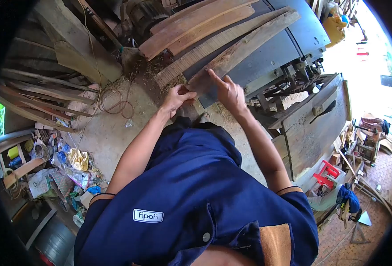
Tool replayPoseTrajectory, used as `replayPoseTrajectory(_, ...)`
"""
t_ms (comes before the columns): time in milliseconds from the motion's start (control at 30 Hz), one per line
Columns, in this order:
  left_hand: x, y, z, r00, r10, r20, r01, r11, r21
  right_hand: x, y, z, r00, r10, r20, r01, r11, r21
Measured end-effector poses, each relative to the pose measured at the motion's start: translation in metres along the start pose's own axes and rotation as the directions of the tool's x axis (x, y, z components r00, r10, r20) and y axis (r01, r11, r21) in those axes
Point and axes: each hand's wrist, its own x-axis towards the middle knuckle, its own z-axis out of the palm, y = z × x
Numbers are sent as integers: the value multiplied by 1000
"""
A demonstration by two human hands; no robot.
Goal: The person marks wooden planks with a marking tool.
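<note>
Looking down past a dark blue shirt [191, 195] at two bare arms reaching forward to a large grey machine [289, 40]. With the left hand [176, 99], pinching the near end of a long, slightly curved plank [249, 44], grip closed on the wood. With the right hand [229, 93], holding the same end from the other side, grip also closed on the plank, forefinger stretched out along its top face. Far end of the plank resting on top of the machine, near end hanging off the machine's front edge, above the floor.

Lying beside it on the machine's top, three or four more curved boards [196, 22], smoother and redder. Below the machine's front edge, sawdust and shavings on a bare concrete floor [111, 133]. Left of the machine, a loose coil of cord [116, 99], leaning timber offcuts [40, 97] and a heap of clutter [54, 164]. Right of the machine, a saw desk [311, 119] with a toothed blade showing, and further off a red plastic stool [326, 175].

Judging from the ragged, bark-like edge, plank apparently not yet worked, unlike its smoother neighbours. Only the handling of one end under way so far; cutting or smoothing seemingly all yet to do.
</note>
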Motion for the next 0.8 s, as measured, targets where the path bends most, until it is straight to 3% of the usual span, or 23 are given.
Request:
replayPoseTrajectory(67,5,3,1,1000,5,2,-5,1000,-29,-3,-12,11,993,62,-98,-59,998,38)
replayPoseTrajectory(133,6,1,-4,1000,8,24,-10,997,72,-17,-33,16,993,-115,7,115,993,16)
replayPoseTrajectory(233,6,1,-3,1000,-16,6,16,1000,24,-14,-26,1,981,-130,145,137,990,-39)
replayPoseTrajectory(333,8,1,-3,1000,19,20,-19,1000,3,-10,-27,4,987,-104,123,107,994,-21)
replayPoseTrajectory(400,8,3,1,999,30,16,-30,1000,-1,-17,-42,14,998,-9,63,8,1000,8)
replayPoseTrajectory(467,1,8,-4,1000,21,19,-21,1000,18,-19,-33,14,993,-53,106,53,999,0)
replayPoseTrajectory(533,2,12,-1,999,-35,33,32,996,81,-6,1,10,997,-53,-47,50,996,-75)
replayPoseTrajectory(600,4,7,-1,999,-32,22,30,995,91,13,17,-19,989,125,-81,-133,986,-101)
replayPoseTrajectory(667,6,5,-4,999,-13,34,11,999,39,14,1,-22,991,108,-78,-113,991,-67)
replayPoseTrajectory(733,10,1,-6,999,-11,43,9,999,40,-1,-5,12,987,-133,-94,129,990,-55)
replayPoseTrajectory(767,10,2,-6,999,-14,36,12,999,38,-8,-20,6,991,-118,65,122,991,-59)
replayPoseTrajectory(800,12,2,-7,999,-11,33,10,999,37,-4,-15,5,990,-123,66,127,990,-58)
